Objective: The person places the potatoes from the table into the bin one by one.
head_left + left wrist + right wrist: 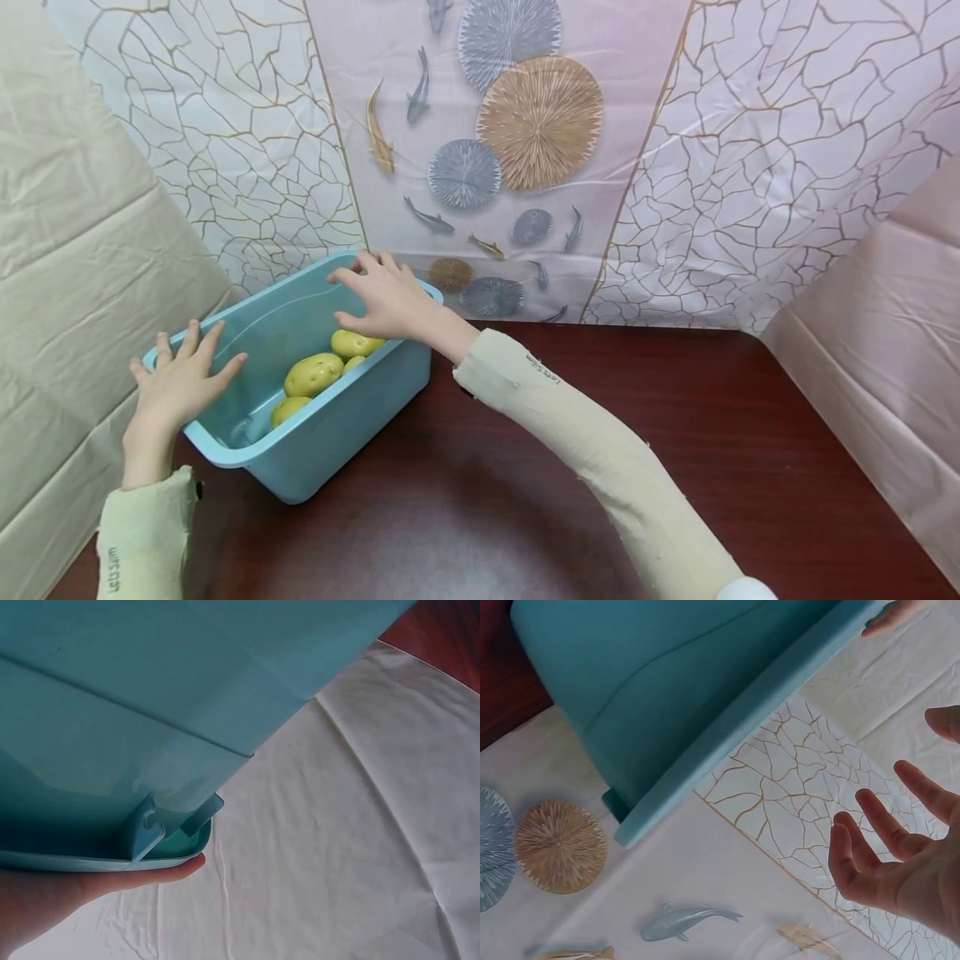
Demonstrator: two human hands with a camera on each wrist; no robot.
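A light blue plastic bin [345, 433] stands at an angle on the table, with several yellow potatoes [313, 375] lying inside along its near wall. My left hand [176, 383] spreads its fingers over the bin's left end; in the left wrist view, part of that hand [97, 889] lies along the rim beside a hooked tab [146, 829]. Over the right end of the bin reaches my right hand [386, 296], its fingers apart and loosely bent. The right wrist view shows this hand [907, 862] away from the rim, holding nothing.
The dark red wooden table [525, 467] extends to the right of the bin. Behind it hangs a patterned cloth [480, 217] with fish and round leaf shapes. Plain beige cloth [82, 250] rises close to the bin on the left, and another beige cloth [877, 333] bounds the right side.
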